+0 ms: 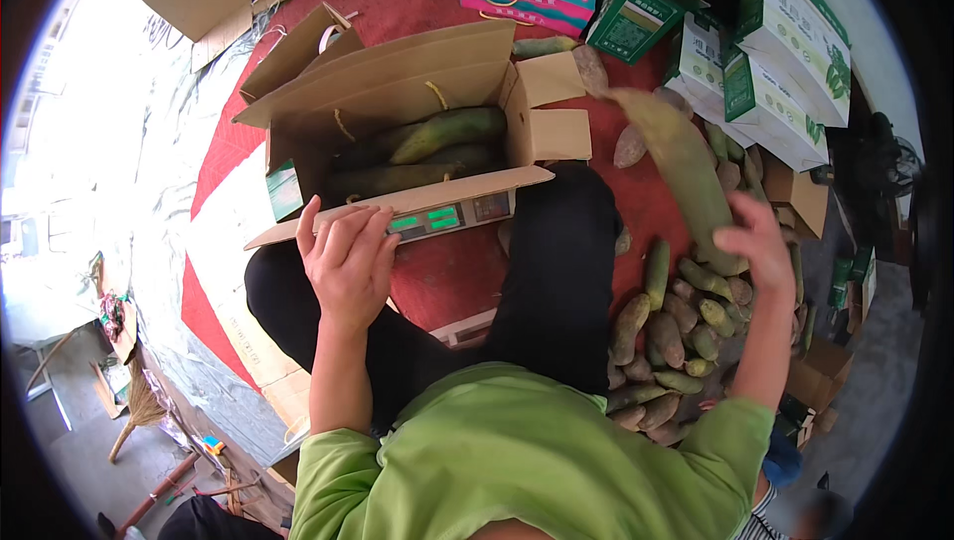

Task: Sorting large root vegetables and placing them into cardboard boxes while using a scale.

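Observation:
My right hand (763,247) grips the thick end of a long green root (686,162) that looks like a radish; its tan tip points up and left, blurred by motion. An open cardboard box (397,68) stands before me with several large green roots (452,136) lying in it. Against the box's near flap (477,185) rests my left hand (348,257), its fingers apart and holding nothing. Just below that flap shows a scale (437,222) with lit green digits; the box hides most of it.
A heap of green and brown roots (676,326) lies on the red carpet (437,277) beside my right leg. White and green cartons (795,33) stand at the far right, next to a pink and blue box (527,1). A straw broom (139,401) is at the lower left.

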### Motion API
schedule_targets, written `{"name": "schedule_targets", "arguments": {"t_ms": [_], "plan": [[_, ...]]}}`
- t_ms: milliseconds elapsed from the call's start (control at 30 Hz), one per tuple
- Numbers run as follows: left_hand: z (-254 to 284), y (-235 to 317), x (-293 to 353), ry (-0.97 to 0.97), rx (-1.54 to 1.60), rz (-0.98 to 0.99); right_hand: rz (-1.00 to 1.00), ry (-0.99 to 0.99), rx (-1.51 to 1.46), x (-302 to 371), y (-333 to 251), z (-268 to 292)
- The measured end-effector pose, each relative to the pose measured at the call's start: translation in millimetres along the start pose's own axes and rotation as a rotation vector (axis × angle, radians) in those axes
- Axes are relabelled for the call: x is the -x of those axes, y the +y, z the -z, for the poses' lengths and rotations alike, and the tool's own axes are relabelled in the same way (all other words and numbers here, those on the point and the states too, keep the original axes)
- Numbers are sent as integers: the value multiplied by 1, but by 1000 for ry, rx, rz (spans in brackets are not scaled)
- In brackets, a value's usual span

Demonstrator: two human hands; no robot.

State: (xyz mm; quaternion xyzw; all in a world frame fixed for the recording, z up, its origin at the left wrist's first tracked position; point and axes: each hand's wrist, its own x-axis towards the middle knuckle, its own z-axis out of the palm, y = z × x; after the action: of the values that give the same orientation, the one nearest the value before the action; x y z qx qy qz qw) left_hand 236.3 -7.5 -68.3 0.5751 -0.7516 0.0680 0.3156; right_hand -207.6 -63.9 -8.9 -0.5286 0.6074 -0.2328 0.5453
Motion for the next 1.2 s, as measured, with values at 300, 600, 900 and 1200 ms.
{"name": "schedule_targets", "arguments": {"t_ms": [300,600,900,1200], "plan": [[-2,-2,1,12,-19,-16,437,-369,476,-138,-106,-145],[0,-8,0,34,-16,-10,308,172,229,-138,-31,-92],[-7,-11,3,106,-17,24,81,437,1020,-78,271,-7],[-6,-12,3,108,-50,38,-58,243,952,-66,286,-16]]}}
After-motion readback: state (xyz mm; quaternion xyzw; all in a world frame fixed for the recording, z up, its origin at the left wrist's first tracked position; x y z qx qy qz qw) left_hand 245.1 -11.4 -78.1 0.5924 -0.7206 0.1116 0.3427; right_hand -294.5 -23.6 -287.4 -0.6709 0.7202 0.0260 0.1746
